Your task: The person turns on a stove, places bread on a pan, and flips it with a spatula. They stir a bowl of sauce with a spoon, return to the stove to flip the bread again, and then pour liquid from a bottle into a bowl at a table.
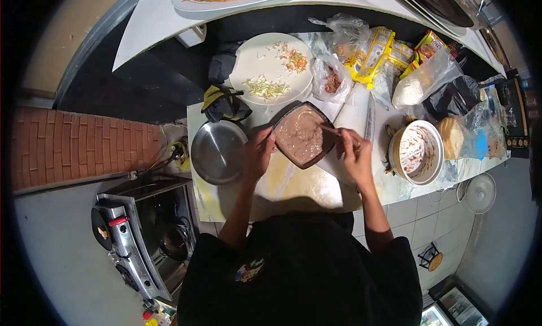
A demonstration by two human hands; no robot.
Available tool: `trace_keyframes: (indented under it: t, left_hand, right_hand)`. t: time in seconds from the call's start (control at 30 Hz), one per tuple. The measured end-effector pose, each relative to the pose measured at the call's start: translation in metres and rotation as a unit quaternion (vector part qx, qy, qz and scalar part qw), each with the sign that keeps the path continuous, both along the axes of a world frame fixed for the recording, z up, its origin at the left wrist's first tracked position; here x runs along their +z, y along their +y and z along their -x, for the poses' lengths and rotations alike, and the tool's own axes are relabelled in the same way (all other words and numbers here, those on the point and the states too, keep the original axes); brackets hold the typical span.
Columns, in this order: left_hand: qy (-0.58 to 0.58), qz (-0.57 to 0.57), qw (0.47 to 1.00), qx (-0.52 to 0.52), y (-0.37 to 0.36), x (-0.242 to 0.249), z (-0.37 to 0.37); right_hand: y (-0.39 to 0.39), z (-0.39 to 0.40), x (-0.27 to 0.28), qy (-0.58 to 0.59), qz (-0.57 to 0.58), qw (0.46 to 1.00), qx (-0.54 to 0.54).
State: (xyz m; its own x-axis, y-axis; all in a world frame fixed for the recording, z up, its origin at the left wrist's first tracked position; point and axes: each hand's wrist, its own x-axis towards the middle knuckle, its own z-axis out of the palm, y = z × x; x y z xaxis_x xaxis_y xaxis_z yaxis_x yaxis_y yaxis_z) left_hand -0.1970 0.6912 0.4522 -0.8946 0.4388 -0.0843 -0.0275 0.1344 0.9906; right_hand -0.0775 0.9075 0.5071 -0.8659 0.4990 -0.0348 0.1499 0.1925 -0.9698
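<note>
A dark square bowl (309, 166) full of a thick brownish-pink mixture (303, 135) is in front of me, over the marble counter. My left hand (259, 152) grips the bowl's left edge with fingers closed. At the bowl's right side, my right hand (354, 152) pinches a thin utensil (333, 131) that reaches into the mixture; its working end is hidden there. A round steel pan (219, 152) lies beside my left hand. To the right of my right hand stands a white tub (418, 152), its inside smeared with brownish residue.
Behind the bowl, a white oval plate (248, 66) bears shredded cabbage (267, 88) and carrot (293, 60). A knife (370, 122) rests on a white board (354, 111). Plastic bags (330, 80) and yellow packets (372, 55) line the back. A stove (135, 241) stands lower left.
</note>
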Motion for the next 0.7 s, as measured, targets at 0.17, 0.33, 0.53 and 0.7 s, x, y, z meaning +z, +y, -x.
trace_keyframes:
  t: [0.17, 0.33, 0.53, 0.7]
  left_hand:
    - [-0.044, -0.002, 0.999, 0.027, 0.003, 0.008, -0.001]
    - [-0.086, -0.03, 0.995, 0.031, 0.005, 0.001, 0.002]
    - [-0.07, -0.028, 0.997, 0.015, 0.003, -0.002, 0.008]
    - [-0.052, 0.006, 0.999, 0.014, 0.009, 0.008, 0.006]
  right_hand:
    - [-0.018, -0.012, 0.004, -0.022, 0.163, 0.986, 0.003]
    - [-0.016, -0.023, 0.02, -0.01, 0.126, 0.992, 0.02]
    - [0.004, -0.021, 0.023, -0.008, -0.01, 0.999, 0.039]
    - [-0.025, -0.006, 0.005, 0.03, -0.091, 0.995, 0.034]
